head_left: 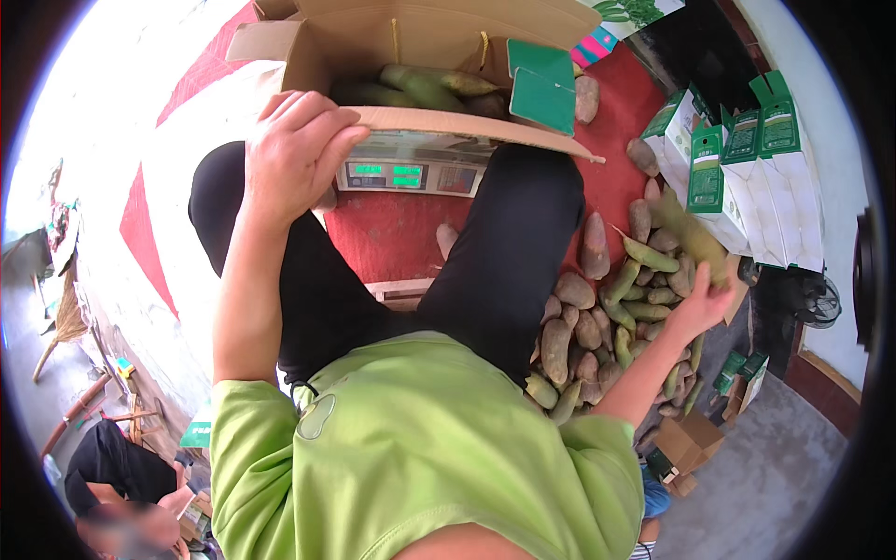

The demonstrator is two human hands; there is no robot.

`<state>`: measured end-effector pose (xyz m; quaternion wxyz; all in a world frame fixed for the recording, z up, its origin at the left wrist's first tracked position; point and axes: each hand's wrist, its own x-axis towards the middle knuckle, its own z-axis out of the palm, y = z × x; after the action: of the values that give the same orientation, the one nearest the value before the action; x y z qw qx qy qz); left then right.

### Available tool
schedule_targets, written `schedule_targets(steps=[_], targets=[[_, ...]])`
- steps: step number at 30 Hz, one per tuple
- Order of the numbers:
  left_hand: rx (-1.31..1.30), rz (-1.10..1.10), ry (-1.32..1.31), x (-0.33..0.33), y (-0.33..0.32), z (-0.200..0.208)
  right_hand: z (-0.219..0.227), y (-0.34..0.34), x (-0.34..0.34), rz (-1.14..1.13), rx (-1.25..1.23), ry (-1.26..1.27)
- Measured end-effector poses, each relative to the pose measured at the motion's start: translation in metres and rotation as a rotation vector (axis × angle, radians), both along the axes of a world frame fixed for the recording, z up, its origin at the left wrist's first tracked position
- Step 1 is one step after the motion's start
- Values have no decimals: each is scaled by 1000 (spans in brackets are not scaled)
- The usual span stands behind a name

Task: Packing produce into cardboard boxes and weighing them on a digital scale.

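Observation:
My left hand point(301, 154) is closed over the near flap point(420, 119) of an open cardboard box point(317, 56). Long green vegetables point(425, 89) lie inside the box. Below the flap, a scale's lit green display point(385, 175) shows between my knees. Out to the right, my right hand point(707, 306) is closed on the lower end of a long, olive-tan vegetable point(689, 233), smeared by motion. It is held above a heap of brown-pink tubers point(576, 291) and curved green vegetables point(621, 285).
White-and-green cartons point(770, 187) stand at the right wall, near a black fan point(817, 301). Loose tubers point(587, 100) lie on the red mat point(373, 233). A small brown box point(689, 439) is at the lower right. Another person point(126, 476) sits at the lower left.

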<state>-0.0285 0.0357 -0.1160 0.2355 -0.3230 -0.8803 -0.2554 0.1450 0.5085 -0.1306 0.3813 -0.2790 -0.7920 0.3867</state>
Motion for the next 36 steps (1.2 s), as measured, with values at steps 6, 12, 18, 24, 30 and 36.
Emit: schedule_targets(steps=[6, 12, 18, 24, 30, 36], targets=[[15, 54, -17, 0, -5, -4, 70, -52, -95, 413, 6, 437], [51, 72, 15, -1, -5, -5, 83, -116, -144, 661, -117, 518], [53, 81, -7, 0, -2, -2, 60, -175, -200, 798, -257, 489], [71, 69, -40, 0, 2, -1, 28, -198, -233, 802, 108, 41], [95, 89, -103, 0, 2, -3, 9, -126, -169, 650, -282, 39], [117, 83, -218, -3, -3, -14, -61, -17, -52, 346, -406, -162]])
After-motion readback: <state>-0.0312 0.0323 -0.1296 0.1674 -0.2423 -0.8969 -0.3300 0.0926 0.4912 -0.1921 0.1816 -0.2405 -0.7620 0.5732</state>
